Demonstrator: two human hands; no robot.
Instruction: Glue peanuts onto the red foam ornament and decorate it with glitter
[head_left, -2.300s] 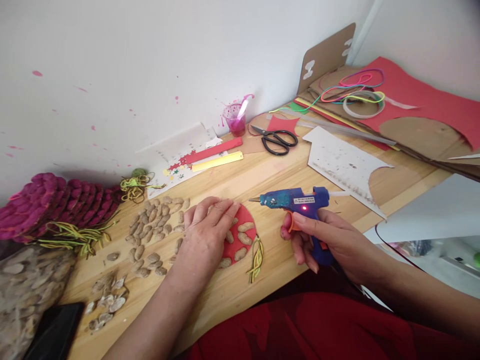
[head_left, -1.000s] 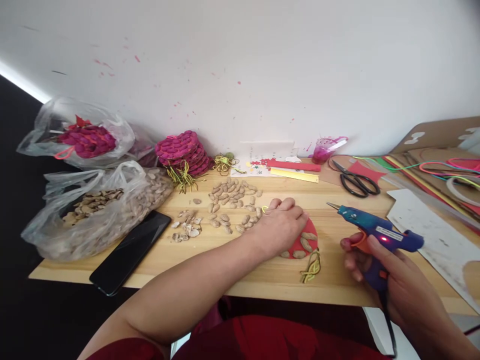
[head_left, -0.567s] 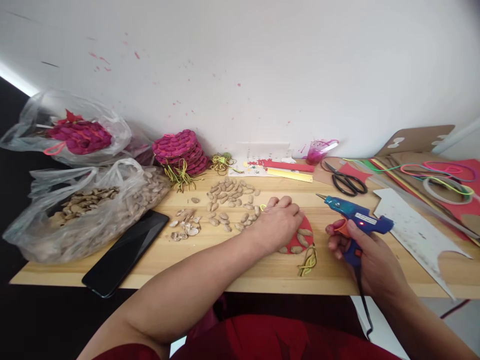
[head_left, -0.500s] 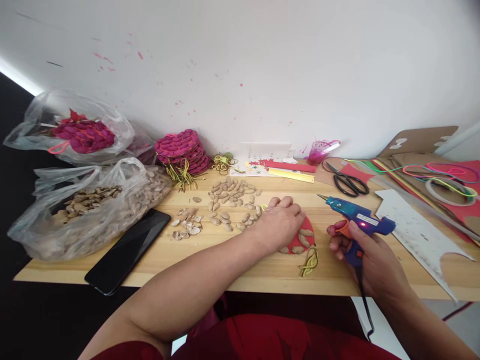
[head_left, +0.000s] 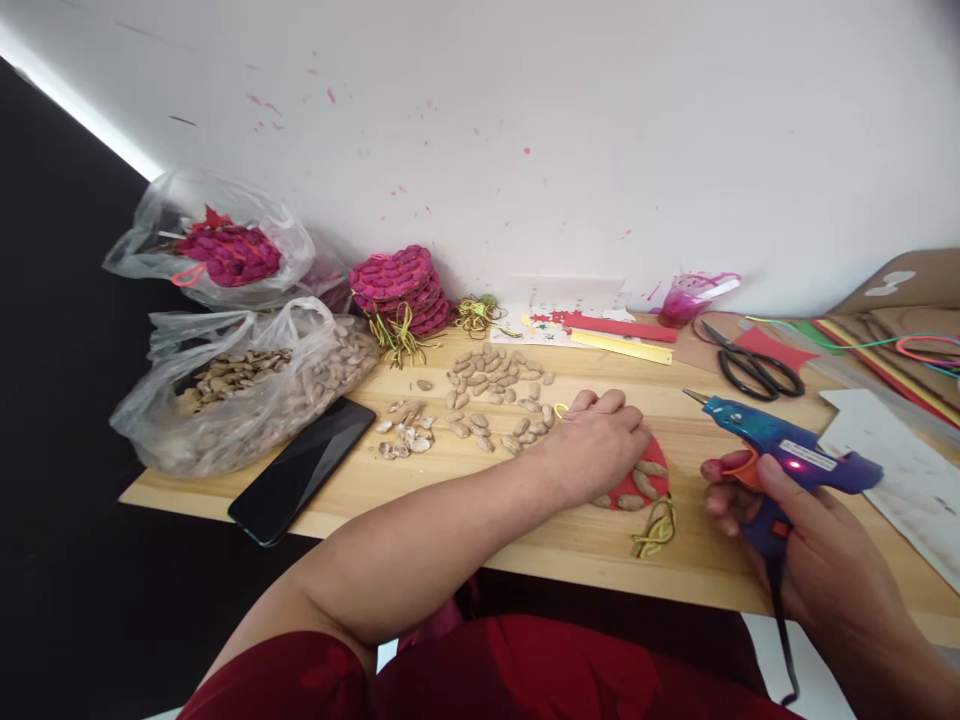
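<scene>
Since the earliest frame the view has turned left, bringing the crumpled clear bag [head_left: 217, 435] at nine o'clock fully in. The left hand [head_left: 598, 450] still covers the round red disc [head_left: 655, 448] at four o'clock; whether it grips, I cannot tell. The right hand [head_left: 814, 535] is clamped around the smooth blue glue gun [head_left: 759, 426], at the disc's three o'clock. Rough peanuts [head_left: 491, 372] lie toward ten.

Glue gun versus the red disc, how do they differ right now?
The glue gun is mostly blue with an orange trigger; the red disc is flat, with peanuts on it. The glue gun is held in the right hand; the red disc lies on the table under the left hand. A black cord hangs from the glue gun, while a yellow-green tassel lies at the red disc's edge. Both are partly covered by a hand.
</scene>
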